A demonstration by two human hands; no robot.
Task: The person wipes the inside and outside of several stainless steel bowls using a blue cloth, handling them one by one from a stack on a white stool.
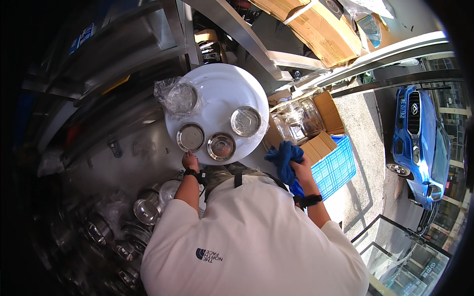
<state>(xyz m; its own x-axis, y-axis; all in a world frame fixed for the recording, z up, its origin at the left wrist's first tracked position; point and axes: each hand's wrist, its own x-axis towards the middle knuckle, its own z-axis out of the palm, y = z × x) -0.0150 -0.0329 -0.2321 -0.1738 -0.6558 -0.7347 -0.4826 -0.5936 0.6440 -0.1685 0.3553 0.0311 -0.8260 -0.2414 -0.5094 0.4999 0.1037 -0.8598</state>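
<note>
A round white table (pixel 218 92) stands before me with several round metal lids or dishes on it. My left hand (pixel 190 161) is at the table's near left edge, its fingers at the rim of a shiny metal dish (pixel 190 137). Right beside that dish lies another metal one (pixel 221 146). A third round piece (pixel 245 121) lies at the right on clear film, and a fourth (pixel 183 98) at the back left is in crumpled clear plastic. My right hand (pixel 303 168) grips a bunched blue cloth (pixel 284 157), off the table's right side.
An open cardboard box (pixel 329 114) of clear glass or plastic ware stands right of the table, by a blue plastic crate (pixel 337 166). Metal pots (pixel 146 211) and wrapped ware crowd the floor at the left. A steel frame (pixel 244 33) stands beyond the table; outside is a blue vehicle (pixel 422 137).
</note>
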